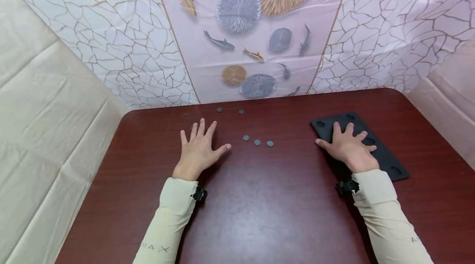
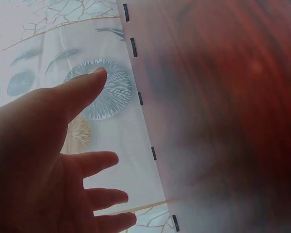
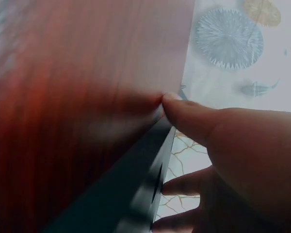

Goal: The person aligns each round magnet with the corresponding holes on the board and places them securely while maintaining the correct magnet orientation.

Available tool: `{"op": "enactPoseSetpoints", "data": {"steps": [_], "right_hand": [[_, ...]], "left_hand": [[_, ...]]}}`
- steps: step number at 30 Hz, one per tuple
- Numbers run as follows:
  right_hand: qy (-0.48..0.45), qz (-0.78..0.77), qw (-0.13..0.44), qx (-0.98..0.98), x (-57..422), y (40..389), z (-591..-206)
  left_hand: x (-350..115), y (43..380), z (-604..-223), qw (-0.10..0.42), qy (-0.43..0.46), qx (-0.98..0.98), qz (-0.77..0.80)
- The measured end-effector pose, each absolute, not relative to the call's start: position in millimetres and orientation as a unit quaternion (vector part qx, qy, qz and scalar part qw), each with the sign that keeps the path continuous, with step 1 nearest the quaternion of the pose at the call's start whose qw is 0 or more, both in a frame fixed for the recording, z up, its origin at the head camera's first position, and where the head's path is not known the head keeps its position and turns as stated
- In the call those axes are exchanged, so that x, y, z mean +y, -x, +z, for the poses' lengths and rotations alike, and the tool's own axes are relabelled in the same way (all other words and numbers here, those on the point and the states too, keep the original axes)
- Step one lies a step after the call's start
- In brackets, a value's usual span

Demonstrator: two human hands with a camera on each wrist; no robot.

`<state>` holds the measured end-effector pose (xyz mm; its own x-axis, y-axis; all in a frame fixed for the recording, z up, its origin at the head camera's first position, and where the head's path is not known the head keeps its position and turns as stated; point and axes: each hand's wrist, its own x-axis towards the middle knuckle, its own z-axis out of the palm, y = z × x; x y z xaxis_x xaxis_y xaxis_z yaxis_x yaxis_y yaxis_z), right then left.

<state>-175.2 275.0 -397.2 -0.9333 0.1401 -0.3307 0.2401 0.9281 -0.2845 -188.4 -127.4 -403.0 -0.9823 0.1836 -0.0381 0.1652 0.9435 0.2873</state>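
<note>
My left hand [image 1: 198, 148] is spread over the left part of the table, fingers apart and holding nothing. Just beyond its fingertips a small grey disc [image 1: 191, 127] is partly hidden. Three more discs [image 1: 257, 142] lie in a short row right of the left thumb. Farther back are two others, one disc [image 1: 219, 109] left of the other [image 1: 241, 111]. Over a flat black board [image 1: 386, 157] with round recesses, my right hand [image 1: 349, 147] has its fingers spread. In the right wrist view, the right thumb [image 3: 194, 119] is at the board's edge [image 3: 121, 172].
The dark red wooden table [image 1: 230, 202] ends at a patterned cloth [image 1: 259, 66] hanging behind it. Beige cloth walls [image 1: 41, 132] flank both sides. Each wrist wears a black strapped device, such as the one on the left [image 1: 199, 194].
</note>
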Motion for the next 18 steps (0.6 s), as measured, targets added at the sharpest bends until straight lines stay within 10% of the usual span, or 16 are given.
{"op": "enactPoseSetpoints", "data": {"steps": [18], "right_hand": [[-0.035,-0.133,0.212,0.968,269,172,-383]], "left_hand": [[-121,186,-400,0.007,-0.127,0.969,0.21]]}}
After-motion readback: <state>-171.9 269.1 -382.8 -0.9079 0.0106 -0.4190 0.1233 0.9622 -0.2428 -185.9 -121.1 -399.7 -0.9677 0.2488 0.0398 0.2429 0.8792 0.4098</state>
